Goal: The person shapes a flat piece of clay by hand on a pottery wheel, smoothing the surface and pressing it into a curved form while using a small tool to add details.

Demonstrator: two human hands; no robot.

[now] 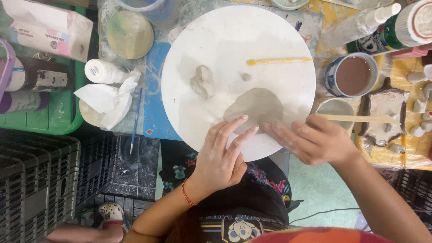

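A flattened grey clay slab [255, 106] lies near the front of a round white board [216, 36]. My left hand [222, 155] rests at the slab's near edge, fingertips touching the clay. My right hand [310, 138] presses its fingertips against the slab's right side. Neither hand grips anything. A rough lump of grey clay [203, 81] sits further back on the board, with a tiny clay bit [245, 77] beside it. A thin yellow modelling tool [279, 60] lies toward the board's far side.
A blue-rimmed cup of brown liquid [353, 74] and a small bowl [335, 108] with a wooden stick [360, 118] stand to the right. White clay pieces [416, 105] lie on a yellow surface. Crumpled tissue [108, 99], a white bottle [102, 71], a brush [136, 121], a green tray [63, 118] are left.
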